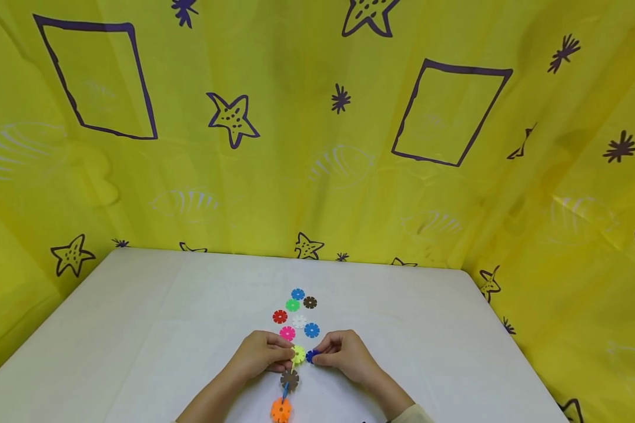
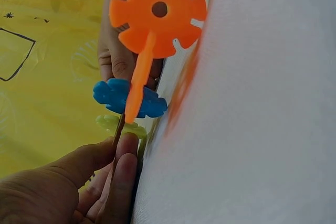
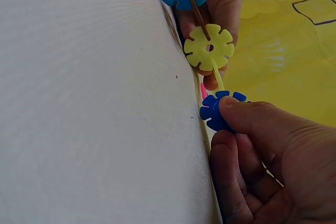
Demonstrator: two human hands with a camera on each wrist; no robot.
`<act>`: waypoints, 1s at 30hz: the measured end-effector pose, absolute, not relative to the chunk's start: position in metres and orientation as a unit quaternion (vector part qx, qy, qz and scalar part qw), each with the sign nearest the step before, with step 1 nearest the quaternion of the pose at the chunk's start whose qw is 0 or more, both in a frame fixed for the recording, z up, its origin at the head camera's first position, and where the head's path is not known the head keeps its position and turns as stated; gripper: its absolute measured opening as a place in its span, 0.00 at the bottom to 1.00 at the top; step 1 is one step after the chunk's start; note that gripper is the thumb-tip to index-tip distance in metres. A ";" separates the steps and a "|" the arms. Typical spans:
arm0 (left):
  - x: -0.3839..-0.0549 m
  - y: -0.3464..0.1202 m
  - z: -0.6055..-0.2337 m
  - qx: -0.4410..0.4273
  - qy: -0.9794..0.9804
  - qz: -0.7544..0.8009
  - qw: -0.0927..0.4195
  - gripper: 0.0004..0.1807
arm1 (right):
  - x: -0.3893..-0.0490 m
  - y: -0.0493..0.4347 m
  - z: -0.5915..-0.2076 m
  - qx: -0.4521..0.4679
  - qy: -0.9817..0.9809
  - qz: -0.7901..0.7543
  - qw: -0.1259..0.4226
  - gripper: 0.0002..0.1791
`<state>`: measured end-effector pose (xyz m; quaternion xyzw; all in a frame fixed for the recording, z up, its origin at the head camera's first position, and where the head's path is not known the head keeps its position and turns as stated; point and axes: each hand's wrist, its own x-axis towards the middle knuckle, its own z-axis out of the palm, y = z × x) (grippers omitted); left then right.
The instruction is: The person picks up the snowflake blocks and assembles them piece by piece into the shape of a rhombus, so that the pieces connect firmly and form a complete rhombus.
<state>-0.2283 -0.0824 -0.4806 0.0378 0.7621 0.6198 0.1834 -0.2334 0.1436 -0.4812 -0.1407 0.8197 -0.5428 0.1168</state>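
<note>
Pinching a navy disc (image 1: pixel 310 356), the right grip (image 1: pixel 344 356) faces a yellow disc (image 1: pixel 298 354).

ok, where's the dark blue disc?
In the head view, the dark blue disc is pinched in the right hand, just right of the yellow disc.

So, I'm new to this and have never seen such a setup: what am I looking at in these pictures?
There is no machine here: these pictures show a person working bare-handed. The wide one is from a camera worn on the head; the two close ones are from cameras on the left and right wrists. On the white table lie seven loose notched discs: two blue, the others green, dark brown, red, white and pink. The left hand holds a chain of linked discs, with orange, blue, brown and yellow pieces. The right hand pinches a dark blue disc by the chain's yellow end.
</note>
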 end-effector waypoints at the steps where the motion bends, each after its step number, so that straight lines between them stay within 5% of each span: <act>1: -0.228 -0.082 -0.481 0.038 0.762 0.620 0.183 0.11 | -0.233 0.143 -0.481 -0.142 0.821 -0.541 0.115 0.07; 30: -0.228 -0.083 -0.479 0.037 0.750 0.635 0.182 0.13 | -0.227 0.133 -0.480 -0.159 0.848 -0.500 0.068 0.06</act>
